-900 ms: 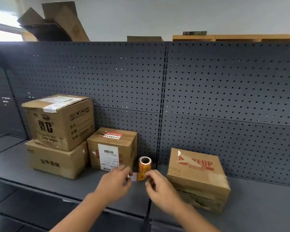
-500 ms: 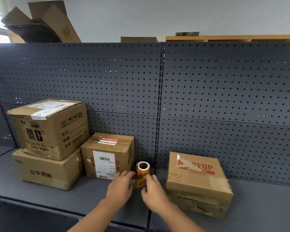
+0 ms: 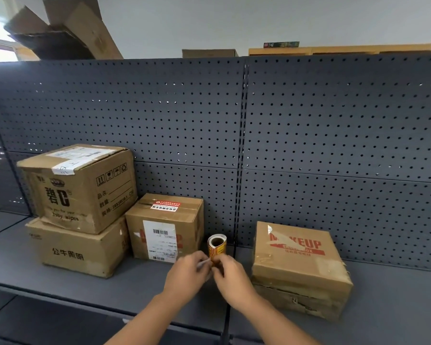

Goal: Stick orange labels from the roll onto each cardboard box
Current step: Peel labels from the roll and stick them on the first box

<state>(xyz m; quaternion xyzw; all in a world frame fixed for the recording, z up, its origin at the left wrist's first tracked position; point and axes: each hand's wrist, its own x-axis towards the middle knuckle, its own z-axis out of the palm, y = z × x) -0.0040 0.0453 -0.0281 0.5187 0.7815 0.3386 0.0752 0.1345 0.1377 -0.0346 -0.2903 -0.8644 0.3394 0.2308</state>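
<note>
An orange label roll point(image 3: 217, 246) stands upright on the grey shelf point(image 3: 110, 285), between a small box with a white shipping label point(image 3: 164, 226) and a flat box printed in red point(image 3: 299, 265). My left hand point(image 3: 188, 275) pinches the white backing strip pulled off the roll. My right hand point(image 3: 230, 273) pinches the loose strip end right in front of the roll; the label itself is mostly hidden by my fingers. At the left, a baby-wipes box point(image 3: 80, 185) sits on a wider box point(image 3: 77, 250).
A dark perforated back panel point(image 3: 309, 135) rises behind the shelf. Folded cardboard point(image 3: 67, 31) leans on top at the upper left. A lower shelf level point(image 3: 23, 324) shows beneath the front edge. Bare shelf stretches right of the flat box.
Both hands have drawn closer together and nearer the roll. The orange strip seen stretched between them earlier is now hidden under my fingers. The camera shifted slightly.
</note>
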